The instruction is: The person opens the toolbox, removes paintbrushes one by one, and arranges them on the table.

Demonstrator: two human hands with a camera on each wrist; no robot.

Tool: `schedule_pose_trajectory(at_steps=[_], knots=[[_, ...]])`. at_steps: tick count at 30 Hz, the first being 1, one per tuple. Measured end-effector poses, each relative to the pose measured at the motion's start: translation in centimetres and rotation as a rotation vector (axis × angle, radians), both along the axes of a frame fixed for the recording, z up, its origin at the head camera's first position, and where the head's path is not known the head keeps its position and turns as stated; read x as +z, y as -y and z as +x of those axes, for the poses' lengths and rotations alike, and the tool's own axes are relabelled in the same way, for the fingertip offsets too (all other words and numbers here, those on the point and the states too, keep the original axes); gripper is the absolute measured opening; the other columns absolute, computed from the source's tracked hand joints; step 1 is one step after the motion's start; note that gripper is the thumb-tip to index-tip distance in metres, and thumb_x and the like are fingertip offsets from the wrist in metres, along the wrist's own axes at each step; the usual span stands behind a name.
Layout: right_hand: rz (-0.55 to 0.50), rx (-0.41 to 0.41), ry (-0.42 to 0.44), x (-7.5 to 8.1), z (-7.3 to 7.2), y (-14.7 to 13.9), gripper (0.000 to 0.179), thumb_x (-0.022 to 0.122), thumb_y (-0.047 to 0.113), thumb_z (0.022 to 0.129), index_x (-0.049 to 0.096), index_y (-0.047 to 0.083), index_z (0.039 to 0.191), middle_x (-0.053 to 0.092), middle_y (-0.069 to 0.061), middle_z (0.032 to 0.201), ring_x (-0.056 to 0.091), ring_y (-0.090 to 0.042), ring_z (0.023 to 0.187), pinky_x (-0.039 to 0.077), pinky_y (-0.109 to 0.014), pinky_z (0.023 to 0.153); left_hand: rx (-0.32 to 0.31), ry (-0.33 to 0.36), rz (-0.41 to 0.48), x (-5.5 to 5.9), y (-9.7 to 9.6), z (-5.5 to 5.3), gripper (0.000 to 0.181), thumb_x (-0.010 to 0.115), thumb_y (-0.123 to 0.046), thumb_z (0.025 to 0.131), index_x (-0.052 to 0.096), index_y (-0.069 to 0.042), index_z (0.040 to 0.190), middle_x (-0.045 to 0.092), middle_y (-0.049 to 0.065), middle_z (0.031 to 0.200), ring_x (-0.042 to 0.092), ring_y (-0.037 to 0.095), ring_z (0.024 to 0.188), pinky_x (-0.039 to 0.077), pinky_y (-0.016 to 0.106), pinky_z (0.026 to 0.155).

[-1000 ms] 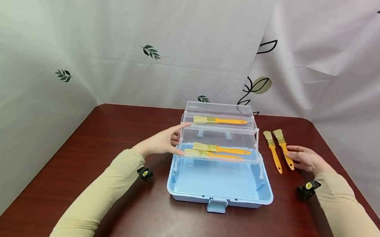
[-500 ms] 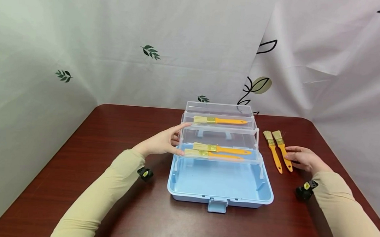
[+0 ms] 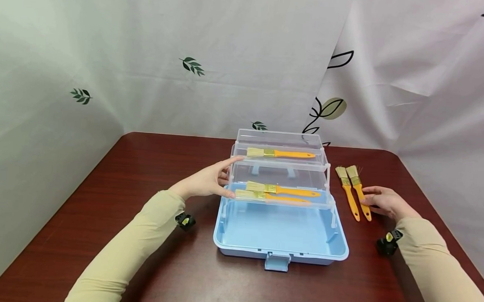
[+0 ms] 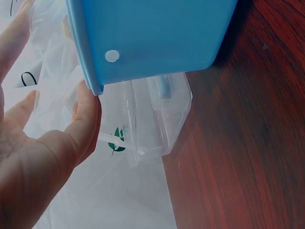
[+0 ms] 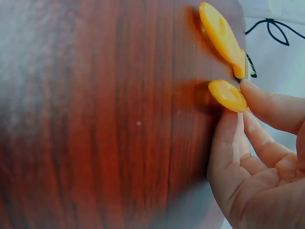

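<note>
My right hand [image 3: 387, 203] pinches the yellow handle of a paintbrush [image 3: 361, 193] lying right of the box. In the right wrist view, thumb and fingers meet on either side of that handle's end. A second paintbrush [image 3: 349, 196] lies just left of it, nearly parallel. My left hand [image 3: 202, 181] is at the left end of the clear trays, its thumb and index finger spread, touching the lower tray [image 3: 329, 200] and the upper tray [image 3: 282, 165]. These belong to a light blue toolbox [image 3: 279, 229] standing unfolded. Its blue wall [image 4: 152, 43] rises beside my left fingers.
One paintbrush [image 3: 292, 154] lies in the upper tray; a paintbrush [image 3: 297, 191] and another paintbrush [image 3: 284, 199] lie in the lower. A latch [image 3: 277, 262] hangs at the toolbox front. White leaf-print cloth [image 3: 230, 56] stands behind the dark red wooden table [image 3: 144, 164].
My right hand has shifted slightly left with the paintbrush, whose handle end now lies closer to the neighbouring paintbrush. My left hand and the toolbox have stayed put.
</note>
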State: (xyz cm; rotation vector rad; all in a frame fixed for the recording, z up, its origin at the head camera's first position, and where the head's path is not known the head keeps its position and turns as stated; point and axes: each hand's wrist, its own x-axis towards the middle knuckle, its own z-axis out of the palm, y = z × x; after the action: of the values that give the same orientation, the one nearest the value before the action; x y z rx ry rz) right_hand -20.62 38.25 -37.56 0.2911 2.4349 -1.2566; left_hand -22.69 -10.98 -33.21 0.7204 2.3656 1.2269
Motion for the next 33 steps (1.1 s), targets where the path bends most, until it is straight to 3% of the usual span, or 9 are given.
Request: schedule_pose_trajectory(at_steps=[5, 8, 18, 26, 30, 33], knots=[[0.028, -0.005, -0.005, -0.13, -0.01, 0.13, 0.061, 0.061, 0.011, 0.092, 0.028, -0.015, 0.137, 0.051, -0.029, 0.122, 0.056, 0.000, 0.081, 0.052, -0.041, 0.089, 0.001, -0.007, -0.010, -0.10, 0.03, 0.01, 0.101, 0.084, -0.021, 0.071, 0.021, -0.038, 0.149, 0.036, 0.014, 0.135, 0.050, 0.031, 0.120, 0.045, 0.044, 0.100], [0.031, -0.007, -0.004, -0.17, 0.02, 0.16, 0.062, 0.062, 0.011, 0.091, 0.028, -0.014, 0.137, 0.048, -0.032, 0.125, 0.056, -0.001, 0.082, 0.053, -0.040, 0.088, -0.001, -0.011, -0.015, -0.09, 0.04, 0.05, 0.101, 0.084, -0.022, 0.071, 0.021, -0.038, 0.149, 0.034, 0.014, 0.139, 0.049, 0.032, 0.121, 0.044, 0.044, 0.101], [0.047, 0.002, -0.012, -0.04, -0.02, 0.20, 0.062, 0.063, 0.009, 0.090, 0.030, -0.014, 0.136, 0.057, -0.020, 0.113, 0.058, -0.004, 0.081, 0.054, -0.038, 0.085, -0.022, -0.001, 0.019, 0.08, -0.08, -0.06, 0.101, 0.084, -0.019, 0.072, 0.021, -0.035, 0.149, 0.039, 0.020, 0.129, 0.053, 0.030, 0.114, 0.046, 0.044, 0.099], [0.085, 0.014, -0.042, 0.11, 0.19, 0.37, 0.059, 0.063, 0.013, 0.091, 0.034, -0.015, 0.133, 0.054, -0.025, 0.114, 0.057, -0.009, 0.085, 0.051, -0.044, 0.091, -0.004, -0.002, 0.006, 0.00, 0.00, -0.05, 0.101, 0.084, -0.019, 0.071, 0.022, -0.037, 0.149, 0.039, 0.015, 0.129, 0.052, 0.029, 0.115, 0.046, 0.043, 0.099], [0.072, 0.006, -0.038, 0.16, 0.22, 0.33, 0.062, 0.064, 0.014, 0.090, 0.033, -0.016, 0.135, 0.059, -0.018, 0.109, 0.057, -0.004, 0.081, 0.054, -0.038, 0.086, -0.001, 0.001, 0.003, -0.09, 0.05, -0.08, 0.101, 0.085, -0.019, 0.071, 0.022, -0.037, 0.148, 0.039, 0.012, 0.127, 0.053, 0.029, 0.115, 0.046, 0.043, 0.099], [0.067, 0.003, -0.033, 0.13, 0.24, 0.30, 0.064, 0.064, 0.015, 0.090, 0.031, -0.015, 0.135, 0.056, -0.021, 0.113, 0.056, -0.003, 0.081, 0.054, -0.036, 0.085, -0.002, 0.000, 0.004, -0.16, 0.06, -0.12, 0.101, 0.084, -0.019, 0.071, 0.022, -0.037, 0.148, 0.039, 0.012, 0.127, 0.052, 0.029, 0.115, 0.046, 0.042, 0.099]])
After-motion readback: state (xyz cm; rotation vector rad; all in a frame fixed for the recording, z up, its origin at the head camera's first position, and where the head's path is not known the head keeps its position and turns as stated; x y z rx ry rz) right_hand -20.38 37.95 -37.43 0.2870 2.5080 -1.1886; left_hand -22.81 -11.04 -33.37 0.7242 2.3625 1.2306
